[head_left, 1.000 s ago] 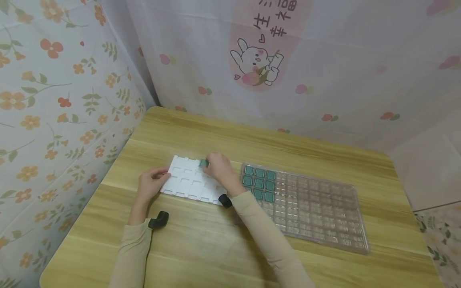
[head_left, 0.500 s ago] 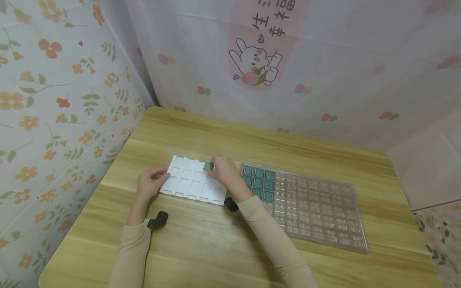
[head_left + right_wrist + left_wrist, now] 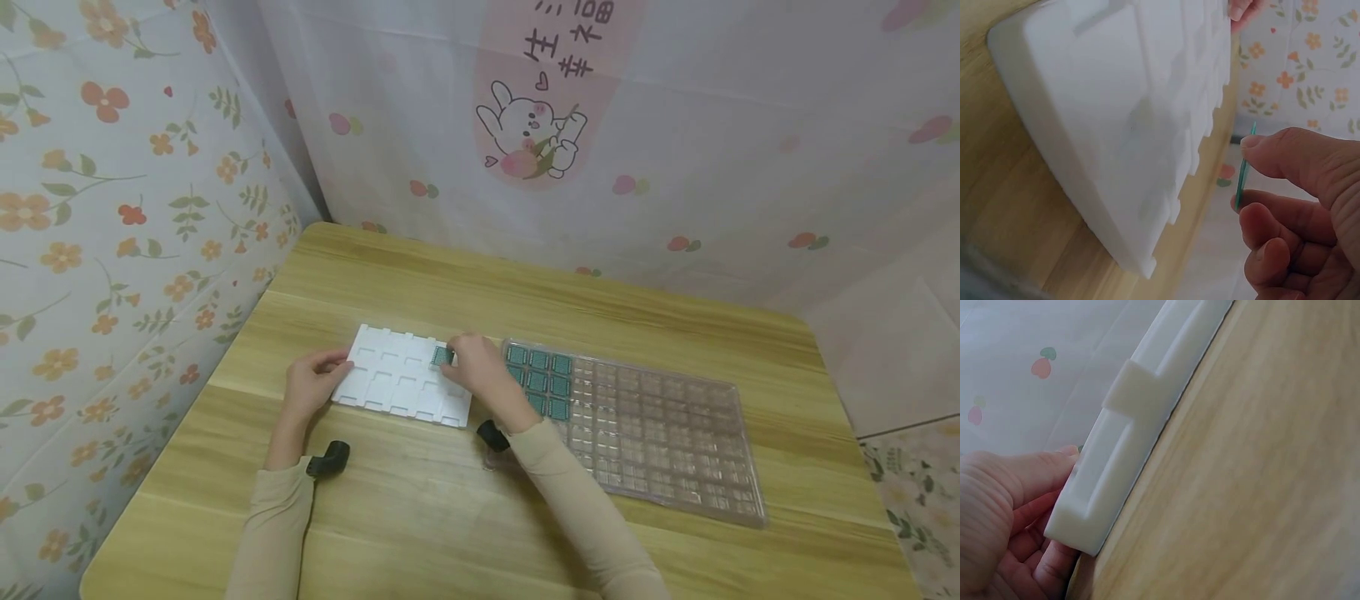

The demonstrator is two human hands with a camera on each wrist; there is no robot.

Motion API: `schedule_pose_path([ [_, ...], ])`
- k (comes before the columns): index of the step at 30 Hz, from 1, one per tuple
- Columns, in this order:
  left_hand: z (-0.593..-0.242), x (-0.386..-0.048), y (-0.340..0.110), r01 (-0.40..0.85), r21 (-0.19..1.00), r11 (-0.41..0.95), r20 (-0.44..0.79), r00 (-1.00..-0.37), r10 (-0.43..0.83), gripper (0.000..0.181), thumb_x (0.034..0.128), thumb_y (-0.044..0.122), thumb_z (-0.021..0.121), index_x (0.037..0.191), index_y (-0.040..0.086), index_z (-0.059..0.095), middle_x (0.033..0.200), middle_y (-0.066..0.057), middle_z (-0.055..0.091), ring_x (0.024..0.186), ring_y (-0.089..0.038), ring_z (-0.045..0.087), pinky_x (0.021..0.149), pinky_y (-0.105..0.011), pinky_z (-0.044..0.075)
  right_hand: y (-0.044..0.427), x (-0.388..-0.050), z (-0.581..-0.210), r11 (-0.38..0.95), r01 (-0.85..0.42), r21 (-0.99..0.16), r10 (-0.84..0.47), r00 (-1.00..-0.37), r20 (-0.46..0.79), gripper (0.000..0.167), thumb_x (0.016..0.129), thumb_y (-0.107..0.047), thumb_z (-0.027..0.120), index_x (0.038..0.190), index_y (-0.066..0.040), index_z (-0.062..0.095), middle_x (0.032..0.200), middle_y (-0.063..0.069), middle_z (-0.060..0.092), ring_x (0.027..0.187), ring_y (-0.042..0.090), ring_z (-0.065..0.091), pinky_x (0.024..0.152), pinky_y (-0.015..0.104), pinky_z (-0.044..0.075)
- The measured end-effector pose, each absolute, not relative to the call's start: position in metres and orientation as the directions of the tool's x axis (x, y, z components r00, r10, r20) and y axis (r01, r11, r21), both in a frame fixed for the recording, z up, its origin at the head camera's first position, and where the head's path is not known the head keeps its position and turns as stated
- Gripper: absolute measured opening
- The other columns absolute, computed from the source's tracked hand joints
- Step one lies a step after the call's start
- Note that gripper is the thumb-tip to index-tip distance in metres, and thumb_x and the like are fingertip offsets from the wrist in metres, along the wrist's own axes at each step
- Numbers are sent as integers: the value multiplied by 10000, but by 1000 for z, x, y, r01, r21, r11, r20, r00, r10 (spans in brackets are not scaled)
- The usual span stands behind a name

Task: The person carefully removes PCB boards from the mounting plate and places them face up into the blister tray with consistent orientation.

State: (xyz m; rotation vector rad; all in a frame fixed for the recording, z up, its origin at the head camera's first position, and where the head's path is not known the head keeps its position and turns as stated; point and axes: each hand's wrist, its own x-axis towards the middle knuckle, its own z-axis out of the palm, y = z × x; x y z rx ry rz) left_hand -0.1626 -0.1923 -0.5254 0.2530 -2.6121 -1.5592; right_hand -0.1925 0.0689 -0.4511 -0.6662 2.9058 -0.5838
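Note:
My left hand [image 3: 315, 383] grips the left edge of a white plastic tray [image 3: 378, 387] with shallow recesses; in the left wrist view the thumb lies along the tray's side [image 3: 1132, 394]. Over its far right corner, my right hand [image 3: 476, 367] pinches a small green circuit board [image 3: 441, 357] between thumb and forefinger. Seen edge-on in the right wrist view, that board [image 3: 1245, 169] is thin and stands apart from the tray [image 3: 1104, 125]. To the right lies a clear plastic blister tray [image 3: 660, 433], with several green boards [image 3: 538, 382] in its left compartments.
The wooden table [image 3: 405, 517] has bare surface before and behind the trays. A black wrist piece is worn on each arm, the left one [image 3: 330, 460] and the right one [image 3: 492, 435]. Patterned curtains [image 3: 420, 108] hang behind and at the left.
My right hand has moved right and slightly nearer me along the white tray's far side, carrying the pinched circuit board. The left hand has stayed on the tray's left edge.

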Motion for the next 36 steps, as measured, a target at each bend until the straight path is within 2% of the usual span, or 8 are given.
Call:
schedule_pose_path([
  [5,-524,-162,-192,-105,878,466,-18,-982,-188,253,848,83,674,1060,-55,669,947,-199,665,755,-38,548,659,-116,416,78,-188,-451,828,-406,-388,-442,-897,-4,238,817,-135,707,987,31,692,971,139,686,675,145,523,662,291,486],
  [9,-525,-163,-192,-108,878,467,-22,-982,-186,253,850,85,672,1062,-54,669,947,-201,664,747,-35,548,654,-120,420,87,-185,-451,821,-406,-402,-439,-898,10,230,813,-117,703,978,43,691,934,138,685,576,119,441,579,255,438],
  [14,-526,-163,-191,-112,883,456,-22,-980,-196,248,846,75,676,1056,-56,671,943,-208,664,729,-13,542,648,-118,421,96,-183,-454,815,-419,-401,-443,-896,38,201,803,-106,707,937,43,698,793,98,664,517,81,423,492,199,379],
  [18,-527,-163,-190,-113,884,453,-20,-979,-204,251,846,73,676,1059,-61,670,940,-209,662,724,-6,536,645,-116,419,102,-180,-456,807,-433,-401,-446,-893,65,116,788,-97,721,798,12,682,646,38,592,504,78,427,475,193,356],
  [21,-527,-163,-190,-109,882,458,-18,-980,-199,254,850,79,671,1066,-55,670,942,-204,662,732,-19,536,649,-117,417,106,-178,-457,807,-440,-394,-450,-890,74,133,785,-97,722,713,-17,643,582,4,520,506,84,403,475,199,335],
  [30,-530,-165,-191,-80,875,478,9,-984,-180,257,855,82,667,1070,-58,666,938,-194,664,758,-27,539,659,-108,413,119,-171,-453,791,-422,-443,-447,-893,52,108,782,-85,713,789,-1,645,547,-15,463,468,71,376,444,197,317],
  [33,-531,-165,-191,-79,872,482,12,-983,-182,257,855,83,667,1071,-55,668,937,-190,665,768,-42,544,669,-108,410,122,-168,-454,780,-425,-459,-449,-891,63,113,776,-72,719,848,6,679,593,7,529,476,64,391,441,187,323],
  [36,-532,-166,-190,-82,869,488,11,-983,-185,255,855,85,670,1071,-50,671,937,-185,667,781,-66,550,677,-108,408,125,-166,-455,779,-437,-450,-453,-888,78,228,775,-77,733,972,33,697,700,68,629,491,62,421,453,183,351],
])
